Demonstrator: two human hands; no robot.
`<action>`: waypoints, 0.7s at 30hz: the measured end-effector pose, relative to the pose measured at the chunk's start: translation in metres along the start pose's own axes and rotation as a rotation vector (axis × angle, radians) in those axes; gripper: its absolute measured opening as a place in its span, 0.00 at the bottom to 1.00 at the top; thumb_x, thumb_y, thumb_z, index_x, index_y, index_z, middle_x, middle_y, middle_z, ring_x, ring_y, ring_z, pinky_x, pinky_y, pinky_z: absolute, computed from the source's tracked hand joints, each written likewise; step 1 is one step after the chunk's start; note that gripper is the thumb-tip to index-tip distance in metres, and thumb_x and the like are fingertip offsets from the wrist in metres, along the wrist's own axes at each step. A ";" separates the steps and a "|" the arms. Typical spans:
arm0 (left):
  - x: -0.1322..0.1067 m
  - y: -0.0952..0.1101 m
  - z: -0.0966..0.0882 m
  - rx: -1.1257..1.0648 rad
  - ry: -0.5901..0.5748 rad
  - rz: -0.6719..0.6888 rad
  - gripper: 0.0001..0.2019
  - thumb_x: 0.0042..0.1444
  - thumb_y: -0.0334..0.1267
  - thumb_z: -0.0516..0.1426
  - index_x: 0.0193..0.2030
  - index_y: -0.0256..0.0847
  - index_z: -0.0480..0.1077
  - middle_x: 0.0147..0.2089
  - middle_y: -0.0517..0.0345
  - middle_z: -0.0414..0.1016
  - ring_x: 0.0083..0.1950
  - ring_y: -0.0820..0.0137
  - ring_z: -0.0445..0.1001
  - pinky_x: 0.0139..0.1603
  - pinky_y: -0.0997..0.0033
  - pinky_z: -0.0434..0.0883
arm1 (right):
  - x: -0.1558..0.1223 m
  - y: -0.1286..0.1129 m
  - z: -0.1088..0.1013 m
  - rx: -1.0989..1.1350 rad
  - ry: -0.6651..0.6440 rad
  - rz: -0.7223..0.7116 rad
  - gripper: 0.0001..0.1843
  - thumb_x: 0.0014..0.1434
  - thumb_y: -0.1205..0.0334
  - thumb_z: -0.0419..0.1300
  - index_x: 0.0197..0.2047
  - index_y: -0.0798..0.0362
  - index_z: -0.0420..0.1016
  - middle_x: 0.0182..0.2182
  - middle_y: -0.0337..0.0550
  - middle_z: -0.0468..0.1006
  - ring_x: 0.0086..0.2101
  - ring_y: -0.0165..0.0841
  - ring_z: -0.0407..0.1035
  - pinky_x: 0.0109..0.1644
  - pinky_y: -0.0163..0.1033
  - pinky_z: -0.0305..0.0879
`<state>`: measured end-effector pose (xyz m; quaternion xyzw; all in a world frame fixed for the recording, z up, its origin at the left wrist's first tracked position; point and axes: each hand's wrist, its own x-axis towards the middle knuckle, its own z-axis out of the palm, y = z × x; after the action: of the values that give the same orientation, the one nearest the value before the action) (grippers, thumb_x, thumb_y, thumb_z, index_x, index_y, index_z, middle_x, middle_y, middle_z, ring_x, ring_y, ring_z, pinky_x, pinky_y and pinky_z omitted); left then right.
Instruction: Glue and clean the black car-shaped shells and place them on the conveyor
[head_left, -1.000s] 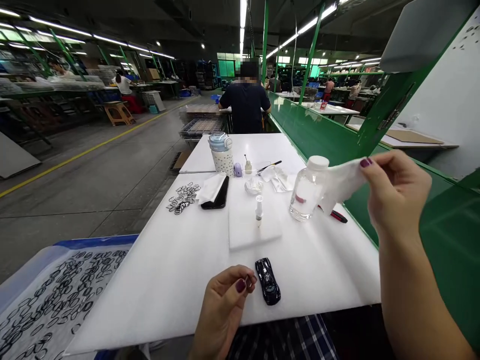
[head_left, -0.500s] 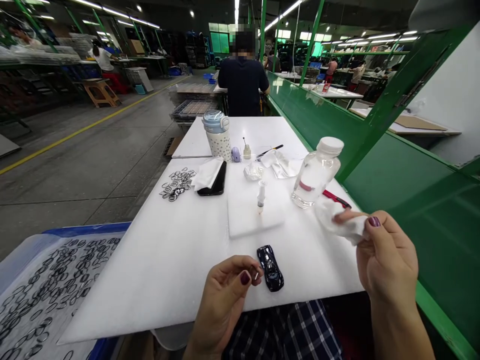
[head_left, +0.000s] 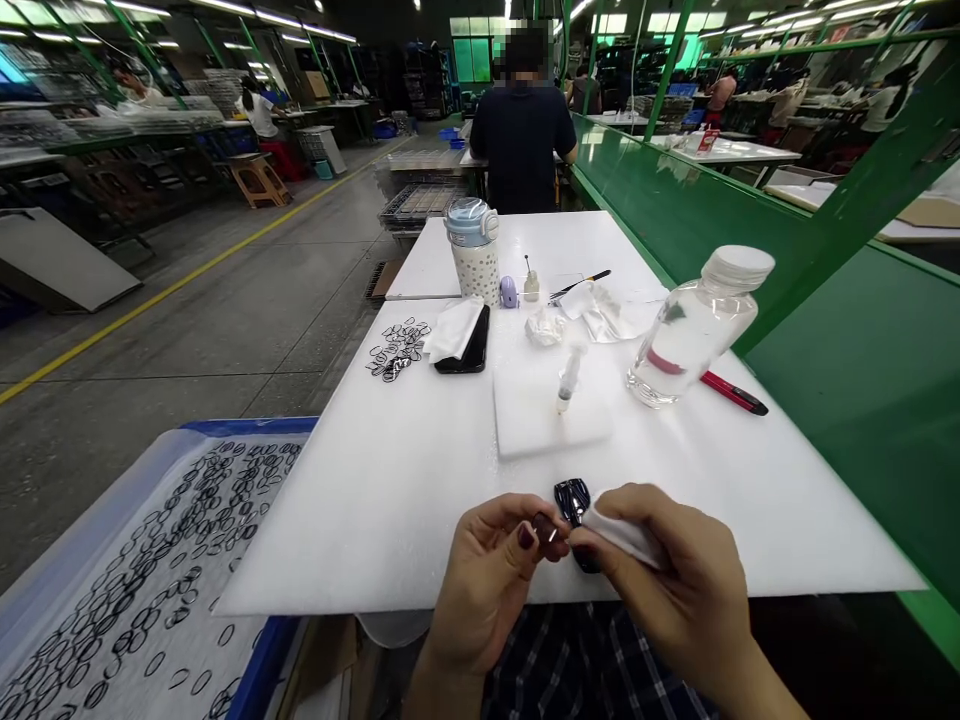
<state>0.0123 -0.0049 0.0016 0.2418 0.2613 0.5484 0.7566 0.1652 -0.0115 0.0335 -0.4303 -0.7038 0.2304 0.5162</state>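
Observation:
My left hand (head_left: 487, 580) pinches a small, shiny see-through piece (head_left: 546, 528) between thumb and fingertips; its exact kind is too small to make out. Close beside it, my right hand (head_left: 675, 580) is closed around a folded white tissue (head_left: 626, 530), its thumb tip near the piece. A glossy black toy car (head_left: 574, 497) lies on the white table just behind my fingers, partly covered by the right hand. Farther back, a syringe (head_left: 568, 382) is propped at a tilt on a white foam pad (head_left: 525, 430).
At right stand a clear bottle (head_left: 697, 330) and a red cutter (head_left: 735, 393). A dotted cup (head_left: 475, 265), a phone (head_left: 472, 350) under tissue and several thin black rings (head_left: 397, 350) lie at the back left. A blue tray (head_left: 247, 425) of rings is at lower left. A person (head_left: 521, 140) sits ahead.
My right hand has come in from the far right with the tissue to meet my left hand. The view has shifted, and the car is now partly hidden.

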 end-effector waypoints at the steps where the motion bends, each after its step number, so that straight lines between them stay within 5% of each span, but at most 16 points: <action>1: 0.000 0.000 0.000 -0.008 0.009 0.000 0.07 0.48 0.37 0.69 0.35 0.40 0.81 0.32 0.57 0.80 0.32 0.78 0.74 0.37 0.82 0.72 | 0.002 -0.002 0.003 -0.047 -0.001 -0.081 0.04 0.60 0.67 0.62 0.39 0.51 0.71 0.25 0.37 0.75 0.22 0.27 0.66 0.24 0.31 0.62; 8: 0.001 -0.003 0.003 -0.007 0.065 0.016 0.07 0.46 0.35 0.71 0.31 0.38 0.81 0.29 0.59 0.80 0.30 0.79 0.74 0.35 0.85 0.71 | 0.000 -0.005 0.001 -0.266 -0.075 -0.316 0.11 0.61 0.73 0.57 0.46 0.57 0.75 0.28 0.44 0.72 0.25 0.30 0.67 0.25 0.36 0.64; 14: 0.003 -0.003 0.004 0.004 0.079 0.019 0.08 0.44 0.37 0.71 0.31 0.39 0.81 0.30 0.57 0.81 0.31 0.77 0.76 0.35 0.84 0.73 | 0.005 -0.003 -0.015 -0.391 0.005 -0.278 0.13 0.59 0.73 0.60 0.48 0.55 0.74 0.31 0.44 0.73 0.26 0.28 0.67 0.26 0.34 0.64; 21: 0.001 -0.004 0.004 0.029 0.134 0.023 0.09 0.41 0.37 0.73 0.30 0.39 0.81 0.28 0.57 0.80 0.29 0.78 0.74 0.33 0.85 0.71 | 0.004 -0.006 -0.009 -0.347 -0.216 -0.365 0.10 0.63 0.70 0.55 0.47 0.57 0.74 0.30 0.46 0.74 0.26 0.31 0.68 0.25 0.37 0.64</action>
<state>0.0178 -0.0057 0.0022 0.2187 0.3166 0.5681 0.7275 0.1713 -0.0123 0.0438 -0.3514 -0.8496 0.0541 0.3896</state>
